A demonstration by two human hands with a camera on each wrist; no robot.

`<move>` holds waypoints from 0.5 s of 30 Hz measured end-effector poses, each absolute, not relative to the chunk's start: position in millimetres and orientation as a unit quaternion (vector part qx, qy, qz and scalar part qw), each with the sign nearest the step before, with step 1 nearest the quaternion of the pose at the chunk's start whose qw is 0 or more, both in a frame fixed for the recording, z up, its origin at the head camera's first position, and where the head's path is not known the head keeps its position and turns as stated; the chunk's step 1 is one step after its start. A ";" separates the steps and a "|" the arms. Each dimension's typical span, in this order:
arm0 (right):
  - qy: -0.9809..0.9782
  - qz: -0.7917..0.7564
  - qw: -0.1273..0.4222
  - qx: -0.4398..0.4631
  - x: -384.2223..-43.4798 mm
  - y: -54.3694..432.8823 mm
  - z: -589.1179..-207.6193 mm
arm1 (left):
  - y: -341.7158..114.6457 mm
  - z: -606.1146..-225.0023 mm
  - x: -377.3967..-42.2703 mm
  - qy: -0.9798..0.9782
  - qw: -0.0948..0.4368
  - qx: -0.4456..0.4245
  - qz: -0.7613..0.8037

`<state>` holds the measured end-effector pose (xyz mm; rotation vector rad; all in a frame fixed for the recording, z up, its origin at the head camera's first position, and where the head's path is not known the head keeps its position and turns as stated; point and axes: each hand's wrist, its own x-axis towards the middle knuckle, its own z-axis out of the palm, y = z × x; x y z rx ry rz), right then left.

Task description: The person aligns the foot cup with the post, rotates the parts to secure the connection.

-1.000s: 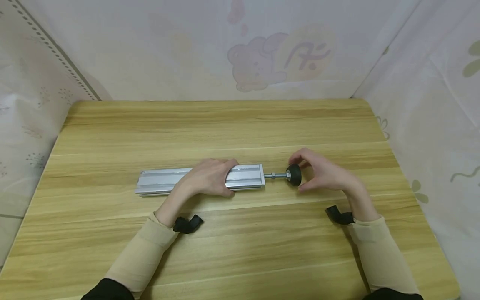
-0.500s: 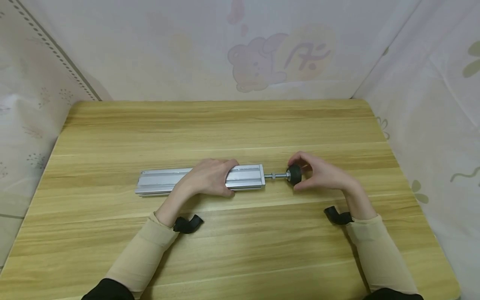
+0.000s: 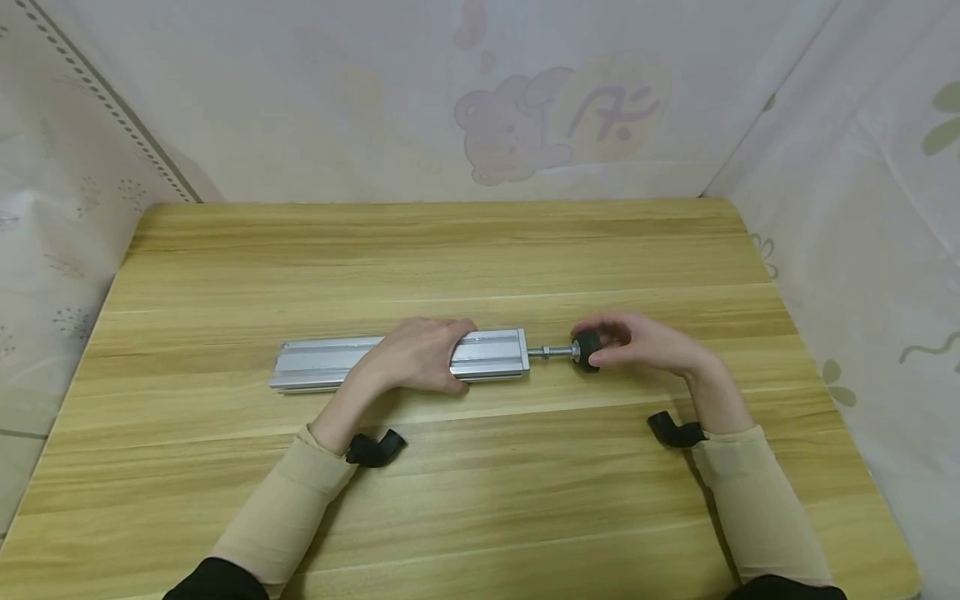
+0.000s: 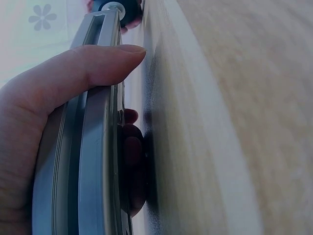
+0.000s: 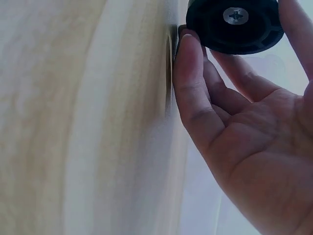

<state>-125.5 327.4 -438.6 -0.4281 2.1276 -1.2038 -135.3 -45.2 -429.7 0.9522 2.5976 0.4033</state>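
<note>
A silver aluminium profile [image 3: 491, 353] lies lengthwise on the wooden table. My left hand [image 3: 416, 354] grips it from above near its right end; in the left wrist view the thumb crosses its top and fingertips curl under its far side. From that end a threaded rod [image 3: 555, 352] with nuts sticks out to the right, ending in a round black levelling foot [image 3: 586, 350]. My right hand [image 3: 648, 343] holds the foot's rim between thumb and fingers. The right wrist view shows the foot's underside [image 5: 235, 29] with a cross-head screw in its middle.
The wooden table [image 3: 480, 500] has a rounded back edge against a pale printed curtain [image 3: 337, 100]. More curtain hangs along both sides. A black curved wrist mount [image 3: 377, 448] juts from the left sleeve, another black mount [image 3: 676, 431] from the right.
My right thumb and fingers have closed in on the black levelling foot, the hand turning slightly around it. The left hand and the profile stay put.
</note>
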 end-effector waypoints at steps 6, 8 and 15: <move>0.802 -0.466 0.342 -0.153 -126.3 327.0 -437.7 | -45.3 -428.9 -134.8 0.916 0.172 0.335 0.140; 0.800 -0.467 0.345 -0.151 -126.4 326.7 -437.8 | -45.2 -428.7 -134.8 0.916 0.173 0.335 0.140; 0.803 -0.462 0.335 -0.169 -125.7 328.3 -438.5 | -45.4 -428.0 -134.0 0.915 0.174 0.336 0.141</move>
